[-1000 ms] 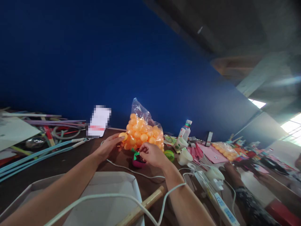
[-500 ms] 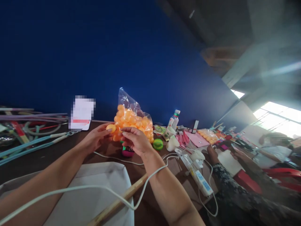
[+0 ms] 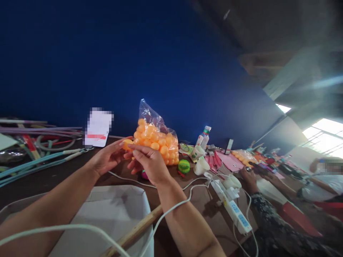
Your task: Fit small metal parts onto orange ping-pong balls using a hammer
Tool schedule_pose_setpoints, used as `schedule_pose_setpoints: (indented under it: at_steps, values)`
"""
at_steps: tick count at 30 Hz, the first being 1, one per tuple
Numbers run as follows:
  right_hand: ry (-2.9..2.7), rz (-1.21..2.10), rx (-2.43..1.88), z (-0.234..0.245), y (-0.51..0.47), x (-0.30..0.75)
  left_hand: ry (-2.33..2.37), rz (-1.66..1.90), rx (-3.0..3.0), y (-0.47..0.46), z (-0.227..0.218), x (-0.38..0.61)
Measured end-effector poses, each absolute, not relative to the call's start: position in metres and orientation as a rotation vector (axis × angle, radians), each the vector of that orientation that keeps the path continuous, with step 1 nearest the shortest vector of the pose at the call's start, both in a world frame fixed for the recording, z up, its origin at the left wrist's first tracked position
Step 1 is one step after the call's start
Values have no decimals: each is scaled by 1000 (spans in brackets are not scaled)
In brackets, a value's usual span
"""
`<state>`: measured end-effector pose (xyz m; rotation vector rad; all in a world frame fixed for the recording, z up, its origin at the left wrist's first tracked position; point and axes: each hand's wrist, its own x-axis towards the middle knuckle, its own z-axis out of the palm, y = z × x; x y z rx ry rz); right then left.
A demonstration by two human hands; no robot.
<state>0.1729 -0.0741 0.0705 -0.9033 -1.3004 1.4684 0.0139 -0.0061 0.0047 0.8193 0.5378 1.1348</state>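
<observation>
My left hand [image 3: 108,157] pinches a single orange ball [image 3: 127,144] between thumb and fingertips, just left of a clear plastic bag of orange balls [image 3: 157,137] standing on the dark table. My right hand [image 3: 150,162] is raised beside it, fingers bent and reaching toward the ball; I cannot see anything in them. A small pink dish [image 3: 144,175] lies on the table, mostly hidden behind my right hand. A white cord [image 3: 171,208] drapes over my right forearm.
A white tray [image 3: 118,214] and a wooden stick [image 3: 139,228] lie near me. Coloured rods [image 3: 40,160] lie at left. A green ball [image 3: 183,166], white cups [image 3: 201,166], a bottle [image 3: 203,137] and a power strip [image 3: 235,210] are at right. Another person's arm [image 3: 257,192] rests there.
My right hand has lifted off the pink dish and moved up to the ball in my left hand. The view has shifted slightly.
</observation>
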Motion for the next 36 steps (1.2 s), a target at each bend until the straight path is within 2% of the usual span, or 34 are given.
schedule_pose_setpoints:
  at_steps: [18,36]
  values:
    - [-1335,1219,-1021,44,-77,170,431,1031,737,-11,8,14]
    - [-1334,1183,-1135,41,-79,169,393,1019,770,-10,5,15]
